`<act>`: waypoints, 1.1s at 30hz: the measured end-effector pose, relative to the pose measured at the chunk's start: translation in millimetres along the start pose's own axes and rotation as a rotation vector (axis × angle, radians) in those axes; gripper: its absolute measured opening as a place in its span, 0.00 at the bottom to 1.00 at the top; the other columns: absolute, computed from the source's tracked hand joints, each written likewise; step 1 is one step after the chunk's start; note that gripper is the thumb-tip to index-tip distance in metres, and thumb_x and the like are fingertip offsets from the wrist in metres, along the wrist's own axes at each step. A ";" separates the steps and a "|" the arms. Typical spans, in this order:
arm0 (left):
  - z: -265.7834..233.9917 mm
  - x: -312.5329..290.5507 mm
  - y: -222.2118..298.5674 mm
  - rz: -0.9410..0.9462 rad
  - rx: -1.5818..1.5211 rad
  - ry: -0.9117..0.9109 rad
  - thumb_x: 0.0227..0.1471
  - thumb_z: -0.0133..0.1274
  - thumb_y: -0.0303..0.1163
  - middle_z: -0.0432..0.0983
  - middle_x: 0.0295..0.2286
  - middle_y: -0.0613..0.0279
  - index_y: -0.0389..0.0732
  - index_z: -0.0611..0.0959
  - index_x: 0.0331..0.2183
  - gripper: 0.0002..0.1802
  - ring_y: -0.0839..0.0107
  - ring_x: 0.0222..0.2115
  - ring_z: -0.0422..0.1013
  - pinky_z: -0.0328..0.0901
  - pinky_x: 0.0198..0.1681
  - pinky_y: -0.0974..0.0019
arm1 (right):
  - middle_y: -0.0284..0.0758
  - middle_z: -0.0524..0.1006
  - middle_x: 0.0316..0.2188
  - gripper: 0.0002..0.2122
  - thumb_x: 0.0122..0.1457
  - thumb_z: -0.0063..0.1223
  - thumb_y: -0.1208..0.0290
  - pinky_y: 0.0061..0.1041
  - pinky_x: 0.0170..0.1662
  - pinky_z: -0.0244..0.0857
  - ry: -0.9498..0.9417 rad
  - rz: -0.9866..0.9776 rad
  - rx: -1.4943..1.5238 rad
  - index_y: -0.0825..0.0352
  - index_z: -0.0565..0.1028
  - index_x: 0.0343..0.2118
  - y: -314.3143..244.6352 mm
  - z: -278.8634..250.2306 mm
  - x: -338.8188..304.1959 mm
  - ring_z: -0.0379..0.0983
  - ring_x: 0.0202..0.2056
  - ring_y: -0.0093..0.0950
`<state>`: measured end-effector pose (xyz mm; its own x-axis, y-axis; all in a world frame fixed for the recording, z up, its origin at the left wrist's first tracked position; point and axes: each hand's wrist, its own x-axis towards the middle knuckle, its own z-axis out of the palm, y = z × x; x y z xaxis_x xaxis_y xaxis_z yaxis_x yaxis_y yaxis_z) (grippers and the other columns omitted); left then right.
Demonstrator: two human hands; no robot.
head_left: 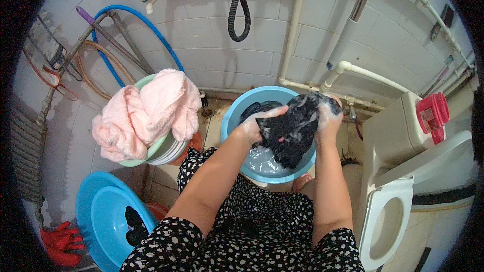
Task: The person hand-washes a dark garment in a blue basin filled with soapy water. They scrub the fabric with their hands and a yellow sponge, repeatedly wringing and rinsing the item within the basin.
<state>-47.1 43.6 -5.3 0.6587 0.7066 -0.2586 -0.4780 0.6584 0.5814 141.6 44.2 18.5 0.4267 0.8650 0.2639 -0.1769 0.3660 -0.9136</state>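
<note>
A wet black garment (295, 128), streaked with white suds, is lifted above a light blue basin (228, 138) of cloudy, soapy water. My left hand (258, 123) grips its left side, the thumb stretched across the cloth and the other fingers partly hidden by it. Suds coat my right hand (328, 116), which is closed on the garment's right edge. More dark cloth lies in the basin, bunched against its far left side. The garment's exact kind does not show.
On the left, a pink towel (151, 111) fills a pale green basin. Below it stands another blue basin (103, 216) with small black cloth (135, 225) inside, beside red rubber gloves (63, 243). A toilet (388, 221) is at the right; pipes (295, 30) run along the tiled wall.
</note>
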 end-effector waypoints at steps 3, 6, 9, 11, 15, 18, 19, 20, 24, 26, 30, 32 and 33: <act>10.0 -4.1 -0.4 0.057 -0.165 0.116 0.53 0.50 0.49 0.74 0.41 0.53 0.38 0.72 0.48 0.28 0.59 0.42 0.71 0.70 0.41 0.53 | 0.34 0.75 0.33 0.11 0.43 0.54 0.80 0.24 0.45 0.63 0.020 -0.210 -0.045 0.69 0.72 0.33 -14.4 -4.0 1.5 0.70 0.36 0.27; 11.4 -1.3 1.1 0.177 -0.426 0.109 0.52 0.50 0.53 0.75 0.40 0.50 0.37 0.75 0.45 0.29 0.56 0.45 0.69 0.66 0.47 0.48 | 0.35 0.74 0.33 0.11 0.40 0.55 0.78 0.27 0.45 0.63 -0.326 -0.380 -0.211 0.66 0.72 0.31 -31.0 1.7 -13.9 0.70 0.37 0.28; 8.0 1.2 10.0 0.261 -0.496 0.174 0.51 0.50 0.55 0.75 0.40 0.51 0.40 0.77 0.42 0.28 0.54 0.42 0.72 0.66 0.47 0.50 | 0.37 0.74 0.31 0.13 0.34 0.59 0.75 0.30 0.44 0.65 -0.750 -0.441 -0.372 0.64 0.72 0.28 -44.1 20.3 -42.4 0.71 0.36 0.34; 3.3 11.3 3.4 0.316 -0.377 0.055 0.54 0.49 0.50 0.76 0.38 0.54 0.45 0.77 0.40 0.20 0.58 0.37 0.73 0.68 0.45 0.54 | 0.36 0.74 0.30 0.13 0.35 0.61 0.73 0.31 0.42 0.66 -0.846 -0.523 -0.517 0.62 0.72 0.27 -46.6 36.8 -60.5 0.71 0.36 0.36; 19.7 13.0 -8.8 0.360 -0.391 0.219 0.53 0.52 0.42 0.75 0.32 0.62 0.41 0.76 0.38 0.16 0.64 0.33 0.72 0.68 0.39 0.56 | 0.37 0.74 0.30 0.12 0.36 0.58 0.73 0.33 0.40 0.66 -0.561 -0.567 -0.635 0.61 0.72 0.28 -29.3 43.7 -57.5 0.70 0.36 0.39; 47.2 8.9 -14.0 0.394 -0.215 0.405 0.51 0.54 0.42 0.76 0.33 0.62 0.42 0.78 0.35 0.14 0.68 0.34 0.72 0.67 0.40 0.59 | 0.34 0.75 0.31 0.15 0.42 0.55 0.76 0.28 0.43 0.65 -0.175 -0.120 -0.362 0.65 0.72 0.36 -6.2 34.8 -29.8 0.71 0.36 0.29; 51.4 9.0 -15.3 0.389 -0.175 0.408 0.51 0.54 0.42 0.76 0.34 0.62 0.42 0.78 0.35 0.15 0.69 0.35 0.72 0.67 0.40 0.60 | 0.35 0.74 0.33 0.16 0.44 0.53 0.77 0.29 0.44 0.65 -0.153 -0.036 -0.226 0.67 0.72 0.40 -0.5 35.1 -25.8 0.71 0.38 0.28; 55.4 8.7 -16.1 0.384 -0.135 0.410 0.51 0.53 0.42 0.76 0.35 0.62 0.41 0.78 0.35 0.15 0.70 0.35 0.72 0.66 0.41 0.61 | 0.35 0.74 0.35 0.17 0.47 0.51 0.78 0.29 0.45 0.65 -0.130 0.047 -0.091 0.69 0.71 0.43 3.3 35.2 -23.7 0.70 0.39 0.26; 18.4 11.6 -19.5 0.502 -0.320 0.196 0.55 0.46 0.43 0.74 0.33 0.61 0.43 0.77 0.37 0.15 0.66 0.35 0.70 0.64 0.42 0.62 | 0.41 0.71 0.50 0.19 0.44 0.55 0.74 0.36 0.59 0.52 -0.523 -0.240 -0.448 0.63 0.73 0.43 -8.5 41.1 -61.1 0.62 0.56 0.40; 11.2 6.0 -15.0 0.316 -0.449 0.207 0.57 0.41 0.44 0.73 0.38 0.57 0.43 0.76 0.40 0.17 0.65 0.39 0.70 0.63 0.47 0.59 | 0.40 0.70 0.51 0.18 0.40 0.57 0.74 0.38 0.61 0.48 -0.568 -0.397 -0.580 0.61 0.76 0.39 -20.5 53.5 -82.2 0.58 0.58 0.42; 22.2 11.3 -28.1 0.353 -0.300 0.367 0.59 0.37 0.39 0.73 0.42 0.59 0.42 0.75 0.42 0.16 0.65 0.42 0.70 0.63 0.50 0.59 | 0.42 0.73 0.47 0.13 0.42 0.55 0.78 0.33 0.54 0.59 -0.355 -0.209 -0.486 0.65 0.76 0.34 2.3 45.7 -44.6 0.68 0.50 0.40; 20.0 13.9 -32.7 0.348 -0.365 0.260 0.59 0.37 0.39 0.74 0.40 0.60 0.42 0.75 0.42 0.17 0.65 0.41 0.70 0.63 0.50 0.59 | 0.43 0.74 0.46 0.13 0.42 0.53 0.79 0.31 0.52 0.62 -0.246 -0.120 -0.536 0.66 0.75 0.35 8.6 42.1 -35.7 0.70 0.47 0.41; 18.5 14.5 -32.3 0.385 -0.396 0.326 0.59 0.36 0.39 0.74 0.40 0.60 0.42 0.75 0.42 0.17 0.64 0.42 0.70 0.63 0.50 0.58 | 0.43 0.73 0.47 0.14 0.42 0.54 0.79 0.32 0.53 0.61 -0.329 -0.186 -0.510 0.66 0.75 0.36 10.7 40.9 -40.4 0.70 0.48 0.41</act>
<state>-11.3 27.8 -13.5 0.2165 0.9130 -0.3458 -0.8645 0.3439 0.3666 86.2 27.2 10.7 0.0999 0.8924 0.4400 0.3536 0.3814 -0.8541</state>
